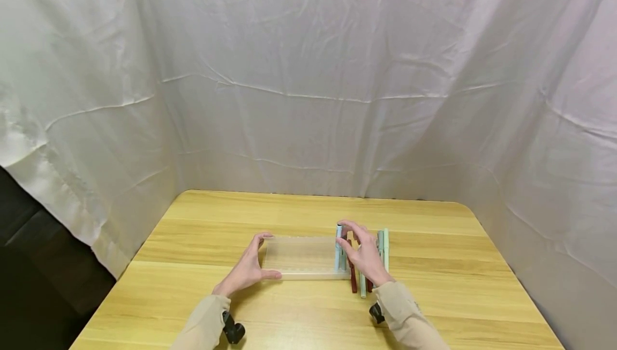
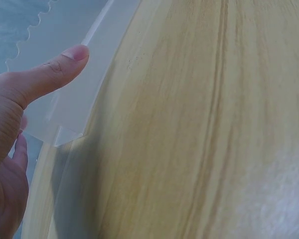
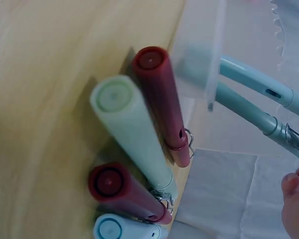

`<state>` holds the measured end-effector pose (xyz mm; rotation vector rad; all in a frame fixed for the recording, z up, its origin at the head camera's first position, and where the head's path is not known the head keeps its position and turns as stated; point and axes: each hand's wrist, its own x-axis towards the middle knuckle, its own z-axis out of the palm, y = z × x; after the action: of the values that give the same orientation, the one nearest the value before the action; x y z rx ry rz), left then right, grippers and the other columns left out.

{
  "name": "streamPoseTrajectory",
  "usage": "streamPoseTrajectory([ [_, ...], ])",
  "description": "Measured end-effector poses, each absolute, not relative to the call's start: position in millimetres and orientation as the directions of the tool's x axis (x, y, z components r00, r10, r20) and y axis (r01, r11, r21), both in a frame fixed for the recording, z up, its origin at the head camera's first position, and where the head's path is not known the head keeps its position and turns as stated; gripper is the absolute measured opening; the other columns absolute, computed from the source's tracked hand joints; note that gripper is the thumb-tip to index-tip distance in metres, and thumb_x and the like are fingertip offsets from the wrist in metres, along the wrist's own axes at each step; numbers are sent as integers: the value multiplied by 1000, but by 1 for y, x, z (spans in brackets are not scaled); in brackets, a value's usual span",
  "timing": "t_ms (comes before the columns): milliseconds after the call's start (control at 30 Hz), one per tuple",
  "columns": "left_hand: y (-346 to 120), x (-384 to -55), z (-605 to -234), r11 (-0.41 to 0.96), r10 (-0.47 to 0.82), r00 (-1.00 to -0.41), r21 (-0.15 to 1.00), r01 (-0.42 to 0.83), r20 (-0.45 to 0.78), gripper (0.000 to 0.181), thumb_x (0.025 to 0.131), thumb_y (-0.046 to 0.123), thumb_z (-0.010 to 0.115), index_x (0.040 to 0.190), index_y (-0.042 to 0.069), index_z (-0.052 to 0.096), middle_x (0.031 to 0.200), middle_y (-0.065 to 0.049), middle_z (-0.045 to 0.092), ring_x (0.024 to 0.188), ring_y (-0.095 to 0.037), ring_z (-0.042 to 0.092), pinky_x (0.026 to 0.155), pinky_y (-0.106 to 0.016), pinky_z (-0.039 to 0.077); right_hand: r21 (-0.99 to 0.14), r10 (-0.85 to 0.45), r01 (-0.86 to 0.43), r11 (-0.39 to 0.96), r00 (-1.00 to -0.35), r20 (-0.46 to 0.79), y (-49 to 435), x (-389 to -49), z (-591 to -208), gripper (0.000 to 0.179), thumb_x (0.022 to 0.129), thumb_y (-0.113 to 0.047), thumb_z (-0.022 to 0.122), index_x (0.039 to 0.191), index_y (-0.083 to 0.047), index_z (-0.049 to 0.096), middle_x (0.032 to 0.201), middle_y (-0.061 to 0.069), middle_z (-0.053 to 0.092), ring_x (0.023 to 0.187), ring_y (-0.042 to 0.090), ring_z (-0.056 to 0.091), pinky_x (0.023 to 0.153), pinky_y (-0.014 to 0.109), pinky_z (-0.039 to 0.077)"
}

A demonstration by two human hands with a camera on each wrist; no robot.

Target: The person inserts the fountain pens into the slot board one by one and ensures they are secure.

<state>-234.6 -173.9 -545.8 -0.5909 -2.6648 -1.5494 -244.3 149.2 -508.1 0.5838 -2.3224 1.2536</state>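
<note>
My left hand [image 1: 246, 272] grips the left end of a clear plastic tray [image 1: 299, 256], thumb along its front edge and fingers at the far corner. In the left wrist view the tray's other edge is scalloped. At the tray's right end, my right hand [image 1: 365, 258] pinches a light blue pen [image 1: 338, 256] between thumb and index finger. Beside that pen a teal pen [image 3: 249, 112] also lies in the tray, its wire clip close to my fingers. Just right of the tray, partly under my right hand, lie a dark red pen [image 3: 162, 99] and a pale green pen [image 3: 129, 124].
Another dark red pen [image 3: 129, 194] and a light blue one [image 3: 122, 229] lie in the same row. Farther right are a grey-green pen [image 1: 381, 242] and a mint pen [image 1: 386, 251]. The wooden table [image 1: 289, 318] backs onto a pale curtain [image 1: 308, 125].
</note>
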Motion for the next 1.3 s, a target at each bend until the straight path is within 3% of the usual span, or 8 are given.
streamPoseTrajectory([
  [167, -174, -235, -547, 440, 321, -928, 839, 321, 186, 101, 66, 24, 95, 146, 6, 35, 156, -20, 37, 151, -45, 27, 127, -56, 21, -624, -144, -546, 560, -805, 576, 149, -246, -511, 49, 81, -8, 83, 127, -11, 66, 101, 7, 57, 96, 15, 49, 82, 30, 40],
  [400, -175, -236, -549, 442, 321, -928, 836, 324, 190, 100, 68, 24, 94, 147, 8, 35, 156, -19, 36, 151, -46, 26, 127, -59, 21, -635, -130, -523, 569, -819, 558, 152, -248, -514, 53, 80, -12, 84, 130, -15, 66, 98, 1, 50, 93, 7, 40, 80, 27, 35],
  [633, -175, -236, -549, 443, 326, -926, 835, 326, 189, 100, 68, 24, 94, 147, 7, 35, 156, -19, 36, 151, -46, 26, 127, -59, 20, -666, -150, -487, 565, -855, 497, 153, -252, -514, 54, 84, -15, 81, 135, -16, 63, 103, 10, 52, 98, 19, 44, 84, 31, 35],
  [800, -174, -236, -548, 438, 328, -926, 838, 324, 187, 100, 68, 24, 94, 147, 7, 34, 156, -19, 36, 151, -46, 26, 127, -59, 20, -693, -162, -456, 558, -880, 447, 152, -254, -515, 54, 87, -17, 79, 137, -18, 61, 106, 8, 50, 106, 33, 47, 89, 37, 39],
  [967, -174, -235, -547, 450, 332, -925, 831, 327, 184, 99, 69, 26, 93, 146, 7, 34, 155, -20, 36, 150, -47, 27, 126, -61, 21, -701, -170, -453, 551, -883, 438, 151, -253, -515, 54, 87, -16, 78, 138, -14, 60, 107, 7, 50, 105, 35, 47, 86, 43, 44],
  [1300, -174, -236, -546, 458, 331, -927, 830, 319, 173, 100, 69, 26, 93, 147, 7, 34, 156, -21, 34, 150, -49, 26, 126, -63, 21, -692, -180, -462, 555, -879, 442, 150, -254, -514, 54, 88, -16, 78, 138, -10, 60, 106, 7, 50, 102, 33, 45, 84, 37, 38],
])
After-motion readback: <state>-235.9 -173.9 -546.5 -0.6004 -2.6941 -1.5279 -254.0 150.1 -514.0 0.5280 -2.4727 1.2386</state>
